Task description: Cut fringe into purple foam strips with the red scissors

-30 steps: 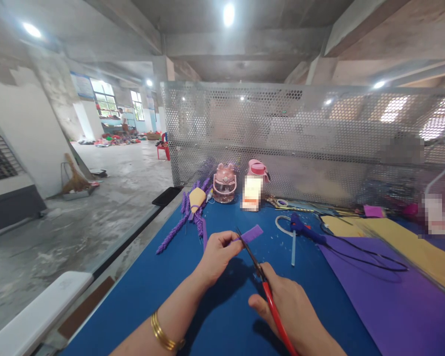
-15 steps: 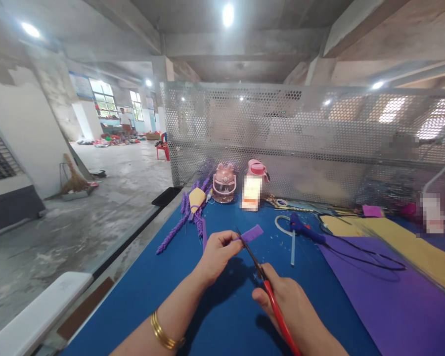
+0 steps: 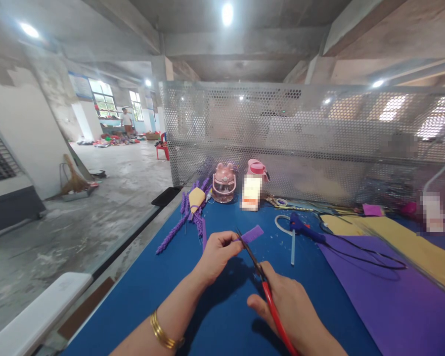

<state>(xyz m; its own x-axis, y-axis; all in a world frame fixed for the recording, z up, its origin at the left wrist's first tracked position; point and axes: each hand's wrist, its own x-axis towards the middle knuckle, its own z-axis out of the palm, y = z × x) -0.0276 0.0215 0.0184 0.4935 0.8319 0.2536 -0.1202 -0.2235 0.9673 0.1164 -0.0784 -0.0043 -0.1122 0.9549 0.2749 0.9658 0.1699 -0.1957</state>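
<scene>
My left hand (image 3: 217, 254) pinches one end of a small purple foam strip (image 3: 252, 234) and holds it above the blue table (image 3: 152, 291). My right hand (image 3: 287, 304) grips red-handled scissors (image 3: 269, 296). The dark blades point up and to the left and meet the strip right beside my left fingers. A gold bangle (image 3: 163, 336) sits on my left wrist.
A large purple foam sheet (image 3: 396, 306) and yellow foam sheet (image 3: 404, 242) lie on the right. A blue glue gun (image 3: 304, 229) with a black cord rests behind them. Purple braided pieces (image 3: 187, 217) and two pink bottles (image 3: 237, 183) stand by a perforated metal screen (image 3: 300, 138).
My right hand has worked the scissors a little at the strip; the strip and my left hand have stayed in place.
</scene>
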